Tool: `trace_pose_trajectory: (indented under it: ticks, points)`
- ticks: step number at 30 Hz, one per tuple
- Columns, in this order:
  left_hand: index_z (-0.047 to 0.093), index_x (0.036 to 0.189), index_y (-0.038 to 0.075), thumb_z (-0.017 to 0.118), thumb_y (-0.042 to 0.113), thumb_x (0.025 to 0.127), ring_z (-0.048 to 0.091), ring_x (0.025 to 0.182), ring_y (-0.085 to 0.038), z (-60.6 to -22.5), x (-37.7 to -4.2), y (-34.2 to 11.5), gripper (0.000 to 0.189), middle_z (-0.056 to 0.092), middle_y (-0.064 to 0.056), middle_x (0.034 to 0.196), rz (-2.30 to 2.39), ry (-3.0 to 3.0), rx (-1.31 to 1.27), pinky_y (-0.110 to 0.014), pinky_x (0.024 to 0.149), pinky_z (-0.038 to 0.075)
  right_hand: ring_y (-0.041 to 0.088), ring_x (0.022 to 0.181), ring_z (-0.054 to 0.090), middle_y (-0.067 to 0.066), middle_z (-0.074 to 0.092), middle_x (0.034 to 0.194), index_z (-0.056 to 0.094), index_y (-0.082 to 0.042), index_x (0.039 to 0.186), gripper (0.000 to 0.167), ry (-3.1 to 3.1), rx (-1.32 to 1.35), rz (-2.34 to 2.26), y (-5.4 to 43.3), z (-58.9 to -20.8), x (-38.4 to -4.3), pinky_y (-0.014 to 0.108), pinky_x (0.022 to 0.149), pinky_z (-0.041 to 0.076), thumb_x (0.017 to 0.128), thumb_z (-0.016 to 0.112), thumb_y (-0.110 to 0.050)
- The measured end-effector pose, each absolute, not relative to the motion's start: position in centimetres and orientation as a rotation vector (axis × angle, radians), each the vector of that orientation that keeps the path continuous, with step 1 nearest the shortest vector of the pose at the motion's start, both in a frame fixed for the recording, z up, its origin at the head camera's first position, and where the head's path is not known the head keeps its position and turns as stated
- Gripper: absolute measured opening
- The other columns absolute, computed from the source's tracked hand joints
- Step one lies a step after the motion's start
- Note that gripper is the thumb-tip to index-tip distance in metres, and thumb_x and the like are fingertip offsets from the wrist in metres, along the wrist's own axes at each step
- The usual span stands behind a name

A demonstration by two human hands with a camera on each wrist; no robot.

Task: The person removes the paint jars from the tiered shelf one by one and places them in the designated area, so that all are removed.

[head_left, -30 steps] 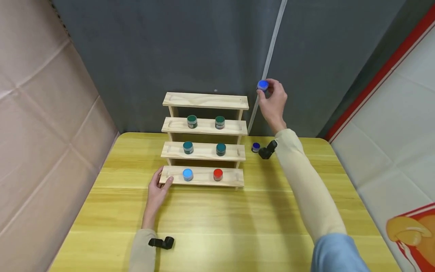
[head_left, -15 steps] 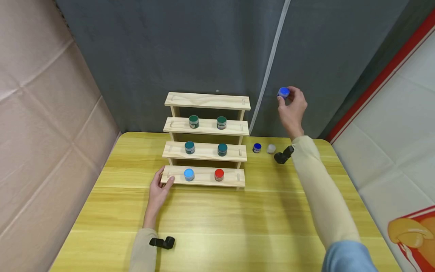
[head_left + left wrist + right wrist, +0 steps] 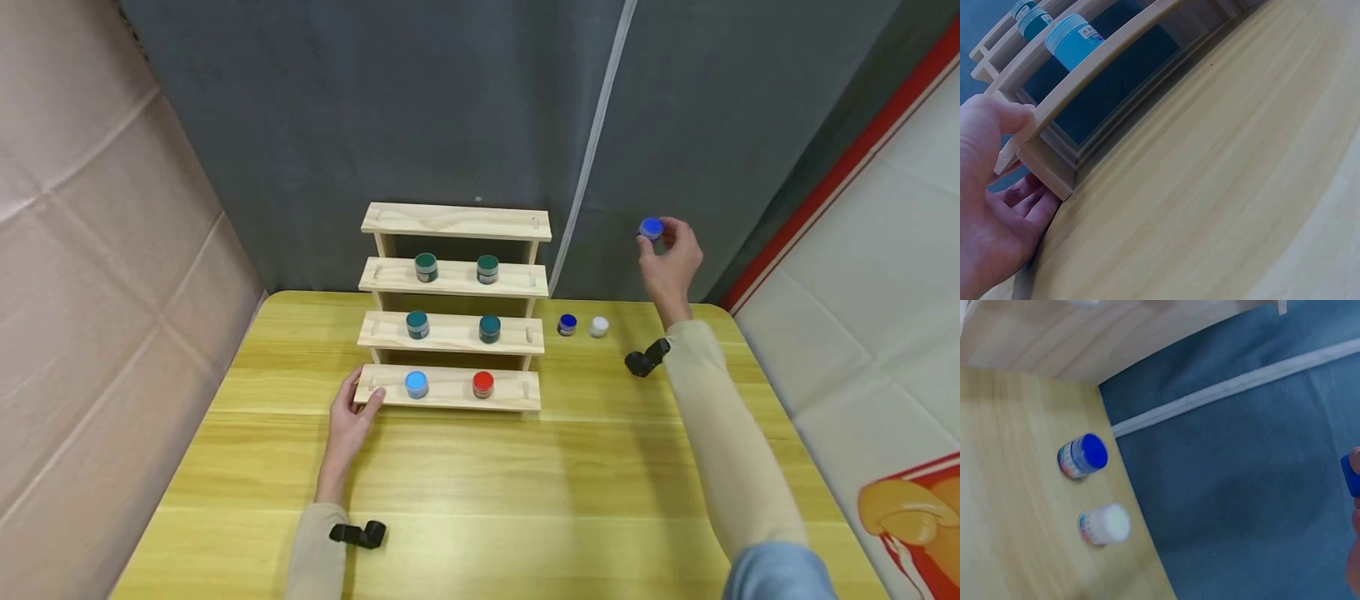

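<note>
A four-step wooden display rack (image 3: pixel 457 221) stands at the back of the table. My left hand (image 3: pixel 348 423) holds the left end of its lowest step, thumb on top and fingers round the side, as the left wrist view shows. My right hand (image 3: pixel 675 265) pinches a small blue-lidded paint jar (image 3: pixel 651 229) in the air, right of the rack. On the lowest step sit a light blue jar (image 3: pixel 416 384) and a red jar (image 3: pixel 483 384). Two teal jars (image 3: pixel 489 328) occupy the step above, and two dark green jars (image 3: pixel 487 269) the one higher.
To the right of the rack, a dark blue jar (image 3: pixel 1085 455) and a white jar (image 3: pixel 1105 524) stand side by side on the wooden table (image 3: pixel 465 500). Behind hangs a grey curtain (image 3: pixel 375 100) with a pale strip. Pale walls flank both sides.
My right hand has carried the blue-lidded jar rightward and lower in the head view. The white jar, earlier hidden behind the wrist camera, now shows. My left hand stays on the rack.
</note>
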State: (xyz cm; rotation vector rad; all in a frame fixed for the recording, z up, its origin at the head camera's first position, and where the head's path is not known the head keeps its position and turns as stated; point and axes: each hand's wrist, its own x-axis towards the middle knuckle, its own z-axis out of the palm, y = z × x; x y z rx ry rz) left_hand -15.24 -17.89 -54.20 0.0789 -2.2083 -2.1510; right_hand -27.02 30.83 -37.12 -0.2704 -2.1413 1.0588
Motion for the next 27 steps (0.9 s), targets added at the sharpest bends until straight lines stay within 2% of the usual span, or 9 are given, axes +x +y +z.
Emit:
trace_pose_trajectory:
  ticks: [10,18,27]
  points:
    - [0.031,0.158,0.004,0.062,0.006,0.100,0.044,0.140,-0.033,-54.2,-15.1,-17.9,0.065,0.038,-0.024,0.158,-2.140,-2.207,0.086,-0.001,0.096,0.042,0.033,0.116,0.057,0.021,0.062,0.128,0.059,0.002,0.132,0.041,-2.178,-0.345,1.091,32.3,-39.7,-26.2,0.041,0.105,0.048,0.097,0.068,-0.016]
    - [0.030,0.158,0.005,0.062,0.007,0.100,0.043,0.141,-0.034,-54.2,-15.2,-17.9,0.067,0.037,-0.023,0.159,-2.129,-2.232,0.089,-0.002,0.098,0.042,0.034,0.119,0.057,0.022,0.062,0.131,0.057,0.001,0.135,0.043,-2.254,-0.426,1.109,33.2,-42.0,-25.1,0.044,0.108,0.048,0.097,0.068,-0.017]
    - [0.030,0.159,0.006,0.062,0.005,0.100,0.043,0.140,-0.033,-54.4,-15.3,-17.8,0.067,0.038,-0.023,0.159,-2.134,-2.229,0.102,-0.001,0.097,0.042,0.037,0.114,0.061,0.025,0.064,0.128,0.058,0.005,0.132,0.043,-2.243,-0.412,1.109,33.9,-44.4,-24.8,0.047,0.102,0.052,0.094,0.070,-0.010]
